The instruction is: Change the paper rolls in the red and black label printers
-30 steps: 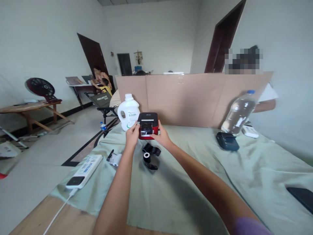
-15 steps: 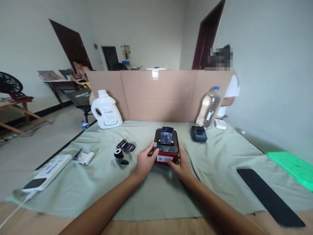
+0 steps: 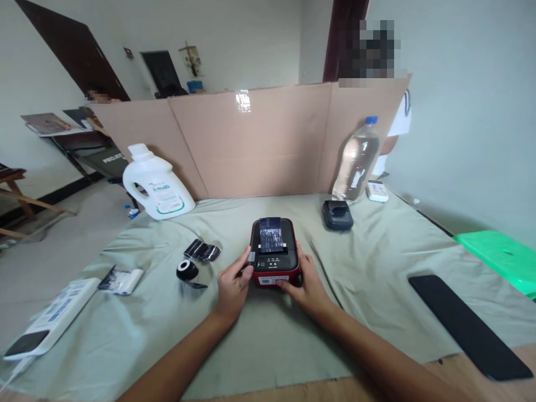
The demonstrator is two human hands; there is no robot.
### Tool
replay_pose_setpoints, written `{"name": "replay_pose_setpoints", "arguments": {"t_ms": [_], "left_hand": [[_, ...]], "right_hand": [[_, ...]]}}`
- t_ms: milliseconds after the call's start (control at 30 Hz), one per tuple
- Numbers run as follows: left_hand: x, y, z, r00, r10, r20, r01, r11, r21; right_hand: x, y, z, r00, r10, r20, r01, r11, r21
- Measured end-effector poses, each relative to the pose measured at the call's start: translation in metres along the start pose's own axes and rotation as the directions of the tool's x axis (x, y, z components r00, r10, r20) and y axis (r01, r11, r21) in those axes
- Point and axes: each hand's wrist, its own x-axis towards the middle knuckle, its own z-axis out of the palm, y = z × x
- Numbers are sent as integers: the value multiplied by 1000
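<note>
A small red and black label printer (image 3: 274, 267) stands in front of me at the middle of the cloth. A dark printed strip (image 3: 271, 234) sticks up out of the slot in its top. My left hand (image 3: 233, 286) grips its left side, thumb near the front corner. On the opposite side, my right hand (image 3: 309, 285) holds the printer, with the thumb against the white label on its front face. Fingers behind the casing are partly hidden. Left of the printer lie a black roll with a white core (image 3: 186, 269) and a curled dark strip (image 3: 202, 250).
A white jug (image 3: 161, 187) and a clear bottle (image 3: 357, 162) stand before a cardboard screen (image 3: 255, 139). A dark, boxy device (image 3: 337, 215) sits near the bottle. A power strip (image 3: 52, 318) lies left, a long black slab (image 3: 469, 326) right. One person is behind the screen.
My view has tilted and shifted, so the screen and bottles sit differently in the picture. Both hands keep their hold on the printer, which appears a little further left.
</note>
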Motion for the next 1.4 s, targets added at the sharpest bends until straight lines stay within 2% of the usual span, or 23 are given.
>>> {"name": "replay_pose_setpoints", "arguments": {"t_ms": [167,500,833,933,1033,1133,1267,1400], "left_hand": [[3,4,3,998,-35,-59,33,999,-28],[1,4,-4,998,16,-66,-19,999,-48],[8,-3,-8,999,23,-47,-25,998,-55],[16,-1,-9,998,-61,-7,60,991,-120],[26,4,-6,984,-132,120,150,976,-156],[34,8,-5,973,-93,213,132,975,-180],[37,9,-12,969,-14,248,86,956,-281],[39,14,-21,940,96,329,-2,962,-274]], "right_hand": [[-1,1,1,1000,14,25,-14,1000,-3],[-1,-1,-2,992,-26,126,24,1000,20],[0,6,2,991,12,130,-16,999,28],[1,6,1,991,28,131,-33,999,39],[2,4,0,990,35,135,-42,998,48],[2,5,1,992,39,120,-45,998,53],[2,9,2,992,29,122,-37,997,67],[3,8,2,992,36,117,-44,997,66]]}}
